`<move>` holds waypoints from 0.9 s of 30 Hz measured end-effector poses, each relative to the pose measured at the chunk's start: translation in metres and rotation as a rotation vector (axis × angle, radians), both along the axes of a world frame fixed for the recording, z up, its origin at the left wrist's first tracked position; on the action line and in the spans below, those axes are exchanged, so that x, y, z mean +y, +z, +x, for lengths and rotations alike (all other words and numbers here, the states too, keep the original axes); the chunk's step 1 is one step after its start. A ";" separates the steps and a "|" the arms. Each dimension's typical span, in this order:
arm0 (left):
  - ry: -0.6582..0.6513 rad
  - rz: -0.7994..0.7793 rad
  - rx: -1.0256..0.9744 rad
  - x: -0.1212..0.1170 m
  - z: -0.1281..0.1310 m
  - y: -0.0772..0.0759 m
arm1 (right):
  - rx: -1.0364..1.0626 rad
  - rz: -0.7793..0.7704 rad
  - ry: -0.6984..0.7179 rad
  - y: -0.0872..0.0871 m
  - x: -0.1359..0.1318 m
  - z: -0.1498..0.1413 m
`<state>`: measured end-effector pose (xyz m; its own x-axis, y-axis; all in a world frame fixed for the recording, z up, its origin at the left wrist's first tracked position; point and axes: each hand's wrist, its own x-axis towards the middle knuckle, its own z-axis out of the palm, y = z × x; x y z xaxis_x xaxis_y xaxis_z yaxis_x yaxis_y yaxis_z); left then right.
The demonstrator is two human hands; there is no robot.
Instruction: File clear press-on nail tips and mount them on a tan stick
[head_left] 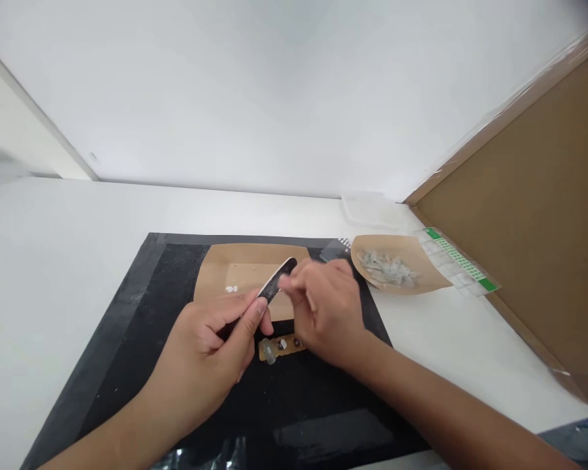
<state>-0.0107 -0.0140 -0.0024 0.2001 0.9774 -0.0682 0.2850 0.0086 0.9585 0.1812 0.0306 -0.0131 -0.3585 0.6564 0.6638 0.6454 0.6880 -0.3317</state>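
Two hands, lower centre: left hand pinches dark strip by lower end, long axis slanting up-right; right hand beside upper end, fingers curled, contents unclear. Brown paper tray beyond, centre.

Two hands, one file, one mat, seemingly two trays.

Both hands raised, fingers pinched inward.
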 end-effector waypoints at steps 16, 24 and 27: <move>0.003 0.075 0.048 0.000 -0.001 0.003 | 0.044 -0.026 -0.022 0.002 0.001 0.000; 0.019 0.163 0.123 -0.001 0.000 0.004 | 0.013 -0.066 0.036 0.004 0.002 -0.001; 0.020 0.171 0.138 -0.001 0.001 0.004 | 0.046 -0.033 -0.001 0.003 0.002 -0.001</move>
